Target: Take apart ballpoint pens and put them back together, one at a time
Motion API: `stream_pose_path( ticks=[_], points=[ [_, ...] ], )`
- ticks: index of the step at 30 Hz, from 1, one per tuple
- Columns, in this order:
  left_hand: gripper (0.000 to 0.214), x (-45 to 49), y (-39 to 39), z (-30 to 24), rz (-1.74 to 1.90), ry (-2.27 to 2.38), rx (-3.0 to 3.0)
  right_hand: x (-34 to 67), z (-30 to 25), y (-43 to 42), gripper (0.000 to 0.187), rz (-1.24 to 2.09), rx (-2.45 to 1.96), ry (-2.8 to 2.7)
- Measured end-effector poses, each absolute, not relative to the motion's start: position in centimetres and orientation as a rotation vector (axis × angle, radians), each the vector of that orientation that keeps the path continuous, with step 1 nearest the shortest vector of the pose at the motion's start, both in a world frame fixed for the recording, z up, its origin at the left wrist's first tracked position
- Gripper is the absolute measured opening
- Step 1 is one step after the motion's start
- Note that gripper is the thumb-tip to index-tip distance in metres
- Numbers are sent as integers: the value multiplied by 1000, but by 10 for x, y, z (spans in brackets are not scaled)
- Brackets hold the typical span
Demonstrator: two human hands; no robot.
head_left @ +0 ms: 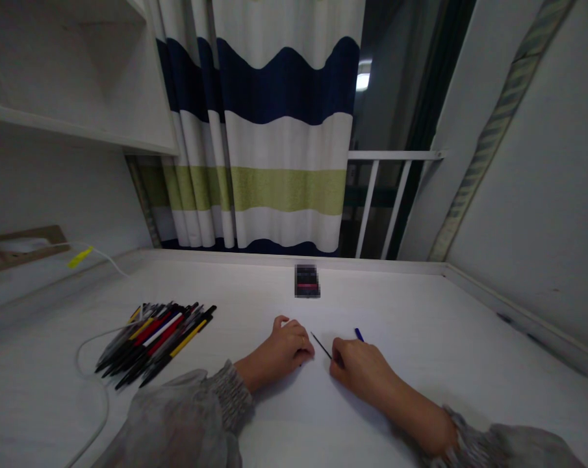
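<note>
My right hand (pixel 359 365) is closed in a pinch on a thin dark stick, which looks like a pen refill (pixel 321 345), its free tip pointing up and left. A blue pen end or cap (pixel 358 334) shows just beyond the knuckles of that hand; the rest of it is hidden. To the left, my left hand (pixel 290 344) rests low over the table with its fingers curled together. A tiny dark bit peeks out below its fingertips, too small to name. The refill's tip lies close to the left fingers, with a small gap between.
A pile of pens (pixel 160 341) in black, red, yellow and grey lies left on the white table (pixel 255 429). A white cable (pixel 107 396) curves around the pile's left side. A small dark blurred object (pixel 306 281) sits near the back edge, before a striped curtain (pixel 284 188).
</note>
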State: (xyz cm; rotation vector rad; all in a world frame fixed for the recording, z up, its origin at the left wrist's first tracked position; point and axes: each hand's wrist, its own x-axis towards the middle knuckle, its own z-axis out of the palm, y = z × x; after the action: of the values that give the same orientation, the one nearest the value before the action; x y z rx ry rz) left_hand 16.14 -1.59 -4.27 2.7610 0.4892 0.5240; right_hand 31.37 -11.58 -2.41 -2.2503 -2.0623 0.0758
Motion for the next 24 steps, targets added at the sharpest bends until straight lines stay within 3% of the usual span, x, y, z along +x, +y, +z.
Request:
stream_pose_path(
  ticks=[12, 24],
  points=[
    [9, 168, -22, -44, 398, 554, 2707, 306, -21, -112, 26, -82, -2277, -2168],
    [14, 165, -17, -43, 833, 615, 2438, 306, -19, -110, 27, -82, -2303, -2198]
  ],
)
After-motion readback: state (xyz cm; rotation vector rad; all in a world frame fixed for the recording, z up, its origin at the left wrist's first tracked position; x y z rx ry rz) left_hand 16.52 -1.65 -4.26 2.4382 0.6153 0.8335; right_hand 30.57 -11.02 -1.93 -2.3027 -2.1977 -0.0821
